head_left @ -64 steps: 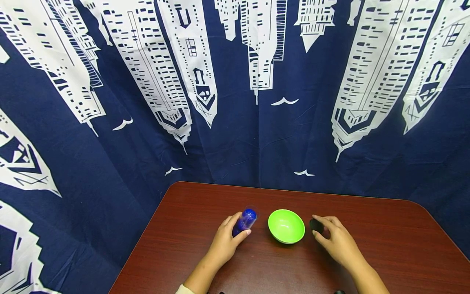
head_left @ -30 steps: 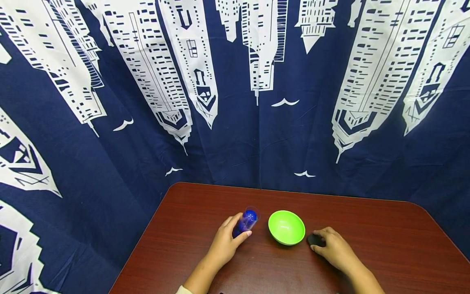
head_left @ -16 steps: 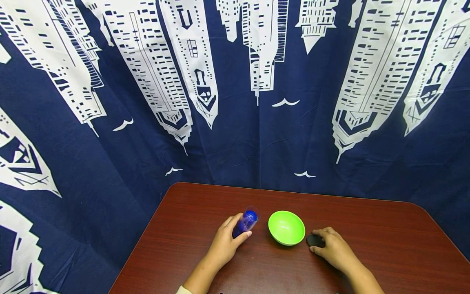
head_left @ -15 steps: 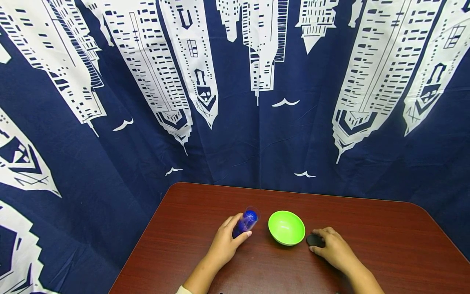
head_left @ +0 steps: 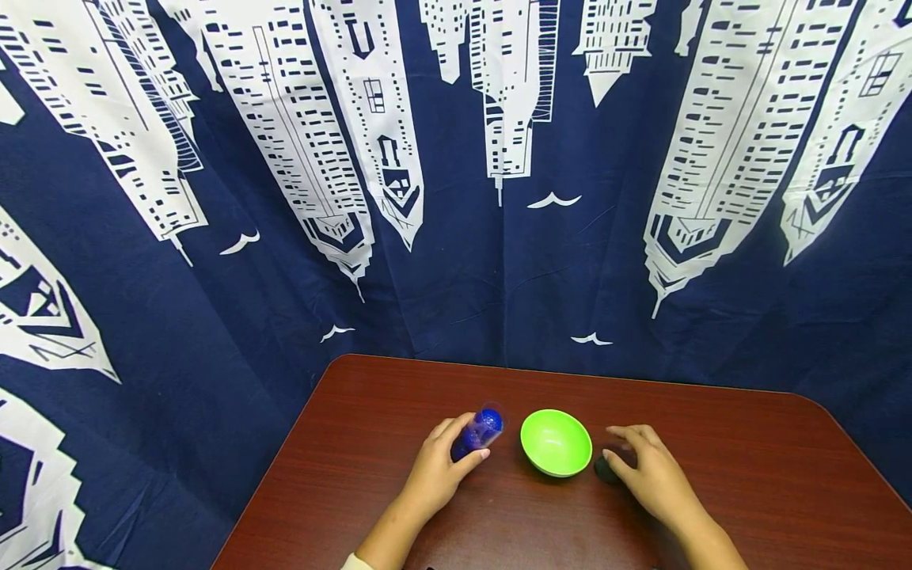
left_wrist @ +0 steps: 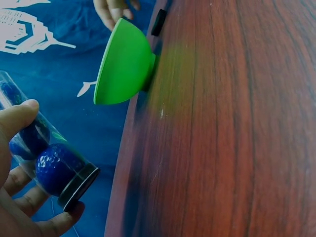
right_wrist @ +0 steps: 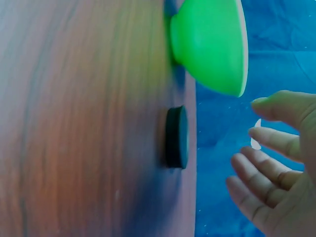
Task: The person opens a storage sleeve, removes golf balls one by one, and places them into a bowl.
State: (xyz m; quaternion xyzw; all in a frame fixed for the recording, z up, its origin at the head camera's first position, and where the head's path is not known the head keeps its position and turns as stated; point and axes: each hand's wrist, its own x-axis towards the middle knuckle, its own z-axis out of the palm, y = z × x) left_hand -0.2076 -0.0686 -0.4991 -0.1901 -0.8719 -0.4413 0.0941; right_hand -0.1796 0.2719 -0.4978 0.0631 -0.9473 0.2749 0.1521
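Note:
My left hand (head_left: pixel 436 473) grips a clear plastic tube (head_left: pixel 483 429) above the table, tilted, thumb on one side and fingers on the other. Blue dimpled balls, like golf balls (left_wrist: pixel 59 168), sit inside, and a black cap (left_wrist: pixel 79 187) closes the tube's lower end. On the table right of the bowl lies a round black lid (right_wrist: pixel 177 137), flat and apart from any finger. Just above it, my right hand (head_left: pixel 659 475) hovers with fingers spread and nothing between them. The lid (head_left: pixel 606 470) is partly hidden by that hand in the head view.
A bright green bowl (head_left: pixel 556 443) stands on the brown wooden table (head_left: pixel 527 522) between both hands; no contents show in it. Behind the table hangs a dark blue cloth (head_left: pixel 456 301) with white printed buildings.
My right hand first brought the black lid down beside the bowl, then let go of it and lifted, its fingers spreading. The left hand with the tube has hardly moved.

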